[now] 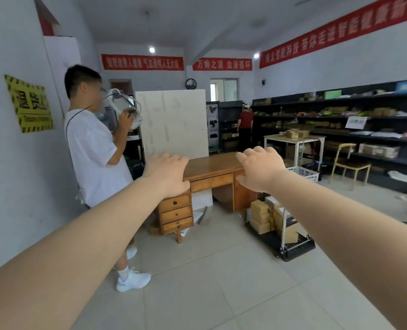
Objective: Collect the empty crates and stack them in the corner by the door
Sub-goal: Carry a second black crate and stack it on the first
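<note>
Crate (303, 173) white, contents unclear; both hands' fingers (171, 160) spread, holding nothing.

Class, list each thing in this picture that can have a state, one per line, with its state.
left hand: open, empty, held out
right hand: open, empty, held out
white crate: on the floor past the desk, contents not visible
desk drawers: all shut
trolley: parked, loaded with cardboard boxes
yellow chair: upright, unoccupied
</note>
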`<state>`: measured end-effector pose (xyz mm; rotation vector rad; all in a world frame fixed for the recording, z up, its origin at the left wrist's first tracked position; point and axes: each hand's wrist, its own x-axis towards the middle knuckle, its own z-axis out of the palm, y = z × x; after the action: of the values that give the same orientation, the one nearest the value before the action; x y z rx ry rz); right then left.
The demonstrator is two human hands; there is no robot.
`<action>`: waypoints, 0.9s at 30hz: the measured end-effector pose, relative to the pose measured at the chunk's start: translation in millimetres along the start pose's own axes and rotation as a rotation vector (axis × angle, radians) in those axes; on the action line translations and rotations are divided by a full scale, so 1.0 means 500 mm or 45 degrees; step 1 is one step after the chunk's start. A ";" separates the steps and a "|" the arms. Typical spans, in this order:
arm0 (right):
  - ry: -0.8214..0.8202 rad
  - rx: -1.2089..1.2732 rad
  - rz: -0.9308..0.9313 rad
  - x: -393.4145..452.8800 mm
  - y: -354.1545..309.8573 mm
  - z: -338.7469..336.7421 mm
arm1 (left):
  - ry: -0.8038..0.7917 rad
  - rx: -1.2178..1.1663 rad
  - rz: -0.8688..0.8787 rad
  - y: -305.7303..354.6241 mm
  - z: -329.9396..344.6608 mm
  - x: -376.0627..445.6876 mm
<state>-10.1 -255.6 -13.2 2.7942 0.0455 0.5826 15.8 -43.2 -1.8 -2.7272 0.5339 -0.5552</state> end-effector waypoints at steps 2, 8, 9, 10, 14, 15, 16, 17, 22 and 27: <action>-0.011 -0.043 0.055 0.015 0.071 0.030 | 0.048 -0.016 0.042 0.057 0.001 0.067; -0.113 -0.128 0.207 0.049 0.265 0.123 | 0.096 -0.100 0.162 0.230 0.014 0.249; -0.125 -0.136 0.235 0.053 0.296 0.138 | 0.098 -0.110 0.181 0.257 0.019 0.280; -0.139 -0.146 0.259 0.056 0.325 0.154 | 0.100 -0.121 0.204 0.284 0.024 0.310; -0.215 -0.183 0.377 0.068 0.434 0.217 | 0.131 -0.148 0.322 0.386 0.048 0.428; -0.232 -0.192 0.407 0.072 0.460 0.234 | 0.143 -0.156 0.352 0.410 0.055 0.458; -0.246 -0.202 0.437 0.078 0.485 0.253 | 0.155 -0.164 0.384 0.435 0.062 0.490; -0.263 -0.209 0.465 0.084 0.509 0.271 | 0.167 -0.172 0.420 0.459 0.069 0.522; -0.333 -0.265 0.614 0.132 0.627 0.355 | 0.263 -0.170 0.636 0.582 0.101 0.689; -0.397 -0.322 0.730 0.179 0.743 0.423 | 0.305 -0.225 0.809 0.707 0.121 0.858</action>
<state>145.7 -661.1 -59.1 2.5932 -0.8502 0.2342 304.7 -519.6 -49.8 -2.4406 1.4948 -0.6786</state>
